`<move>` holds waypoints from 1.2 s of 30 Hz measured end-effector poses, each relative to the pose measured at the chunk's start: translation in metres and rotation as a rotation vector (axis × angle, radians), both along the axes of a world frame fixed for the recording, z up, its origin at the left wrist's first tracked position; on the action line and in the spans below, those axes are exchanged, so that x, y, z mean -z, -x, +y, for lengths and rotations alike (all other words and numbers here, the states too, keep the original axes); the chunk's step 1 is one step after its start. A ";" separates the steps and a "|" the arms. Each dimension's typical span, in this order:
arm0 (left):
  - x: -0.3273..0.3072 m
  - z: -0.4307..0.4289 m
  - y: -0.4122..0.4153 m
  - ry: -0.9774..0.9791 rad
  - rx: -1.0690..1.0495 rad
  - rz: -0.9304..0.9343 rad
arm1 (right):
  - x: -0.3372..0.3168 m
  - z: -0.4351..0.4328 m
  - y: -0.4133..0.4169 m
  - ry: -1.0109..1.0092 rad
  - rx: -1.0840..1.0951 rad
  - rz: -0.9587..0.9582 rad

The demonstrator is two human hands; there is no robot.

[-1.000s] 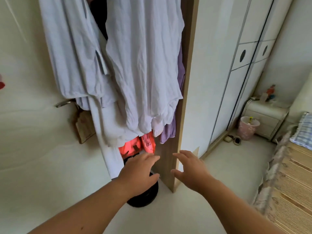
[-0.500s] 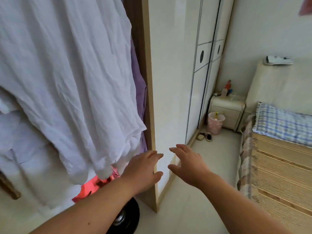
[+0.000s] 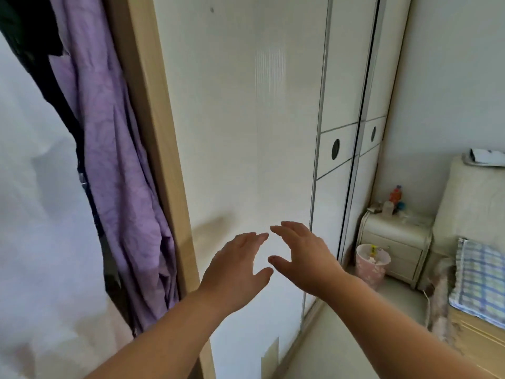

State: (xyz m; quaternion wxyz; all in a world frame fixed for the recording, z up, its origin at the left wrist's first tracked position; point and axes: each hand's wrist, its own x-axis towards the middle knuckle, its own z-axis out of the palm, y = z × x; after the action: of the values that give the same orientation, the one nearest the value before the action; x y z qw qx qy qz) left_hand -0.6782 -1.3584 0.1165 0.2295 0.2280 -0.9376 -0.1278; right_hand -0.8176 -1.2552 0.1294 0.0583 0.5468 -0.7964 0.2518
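2 hands are held out in front of the white wardrobe door (image 3: 246,119). The left hand (image 3: 235,272) and the right hand (image 3: 303,258) are seen side by side before the lower part of the door, with the thumbs turned toward each other. The fingers (image 3: 257,237) of both hands are kept spread and relaxed, and nothing is grasped. Whether the door is touched cannot be told from this view.

The door is seen upright across the middle of the view. Along the left of the door a light wooden post (image 3: 153,132) is seen. Left of the door, past the post, a purple garment (image 3: 114,160) is hung, with white cloth (image 3: 32,214) farther out. To the right of the door 2 narrower panels (image 3: 335,170) with round dark recesses are set. Well to the right of the door, low down, a cream bedside cabinet (image 3: 396,242), a pink bin (image 3: 371,265) and a blue checked cloth (image 3: 478,280) on a bed are found.
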 end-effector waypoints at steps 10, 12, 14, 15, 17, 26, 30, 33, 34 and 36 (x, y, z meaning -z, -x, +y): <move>-0.110 -0.070 0.062 0.410 -0.280 0.233 | -0.112 -0.093 0.073 0.379 -0.216 0.183; -0.126 -0.085 0.068 0.526 -0.363 0.247 | -0.133 -0.113 0.083 0.445 -0.287 0.229; -0.142 -0.098 0.072 0.608 -0.441 0.285 | -0.154 -0.134 0.091 0.523 -0.356 0.277; -0.151 -0.103 0.073 0.637 -0.470 0.305 | -0.166 -0.145 0.094 0.566 -0.382 0.315; -0.164 -0.111 0.074 0.687 -0.528 0.330 | -0.187 -0.168 0.096 0.624 -0.415 0.387; -0.194 -0.122 0.071 0.844 -0.836 0.279 | -0.241 -0.245 0.090 0.771 -0.449 0.660; -0.211 -0.125 0.076 0.953 -0.943 0.208 | -0.246 -0.260 0.104 0.859 -0.507 0.691; -0.222 -0.129 0.081 0.994 -1.029 0.203 | -0.247 -0.268 0.113 0.928 -0.548 0.713; -0.224 -0.129 0.083 0.991 -1.076 0.223 | -0.247 -0.271 0.117 0.941 -0.563 0.718; -0.229 -0.128 0.087 0.950 -1.168 0.254 | -0.249 -0.274 0.123 0.965 -0.582 0.728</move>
State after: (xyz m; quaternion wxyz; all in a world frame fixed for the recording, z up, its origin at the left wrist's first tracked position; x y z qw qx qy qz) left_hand -0.7650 -1.4869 0.3451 0.4393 0.5471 -0.5855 0.4061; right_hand -0.9408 -1.5295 0.3784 0.4908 0.7019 -0.3441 0.3847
